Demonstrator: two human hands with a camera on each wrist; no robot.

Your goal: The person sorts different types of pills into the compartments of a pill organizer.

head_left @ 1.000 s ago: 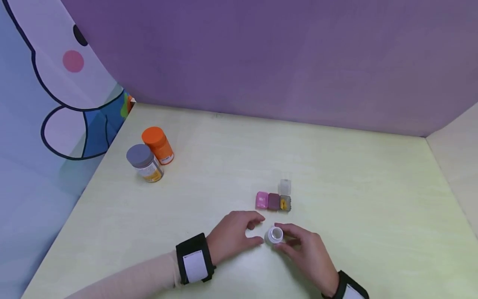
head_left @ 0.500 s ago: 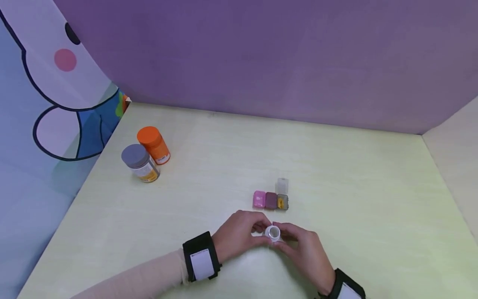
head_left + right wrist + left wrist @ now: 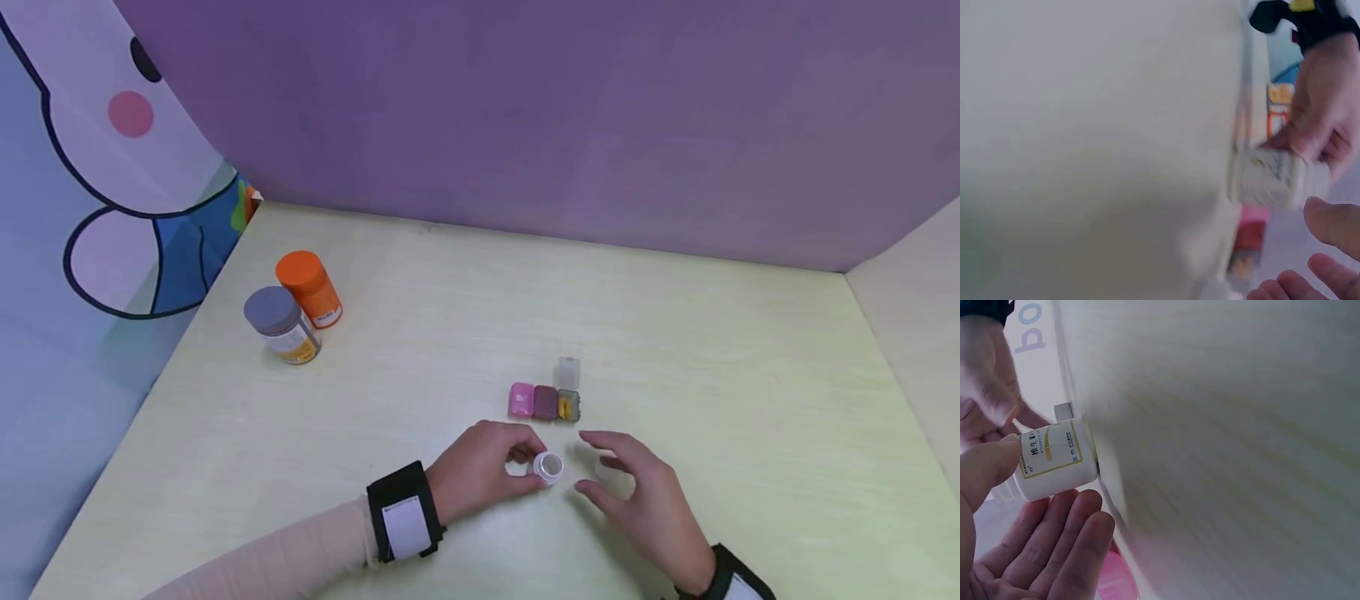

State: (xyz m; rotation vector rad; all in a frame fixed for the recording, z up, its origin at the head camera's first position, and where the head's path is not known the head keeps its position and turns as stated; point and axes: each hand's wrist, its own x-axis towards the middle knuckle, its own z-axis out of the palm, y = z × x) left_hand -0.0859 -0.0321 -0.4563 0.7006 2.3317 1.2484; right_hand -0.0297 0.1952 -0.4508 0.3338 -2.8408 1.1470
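Observation:
My left hand (image 3: 486,468) holds a small white vitamin bottle (image 3: 548,468) between thumb and fingers. The bottle stands upright on the table with its mouth uncovered; its label faces the left wrist camera, where the bottle (image 3: 1054,459) shows a yellow-edged print. To its right my right hand (image 3: 647,493) is apart from it, fingers spread and loosely bent. A small white cap-like thing (image 3: 611,470) shows partly between that thumb and fingers, apparently on the table. Just beyond the hands sits a pill box (image 3: 545,402) with pink, maroon and grey compartments; the grey one's lid is up, yellow pills inside.
Farther back on the left stand an orange bottle (image 3: 310,288) and a grey-lidded bottle (image 3: 282,325), side by side near the table's left edge. A purple panel (image 3: 525,117) rises along the back edge, and a pale wall (image 3: 915,308) bounds the right.
My left hand has come in from the left and taken hold of the vitamin bottle. My right hand has let go of it and moved off to the right, fingers spread.

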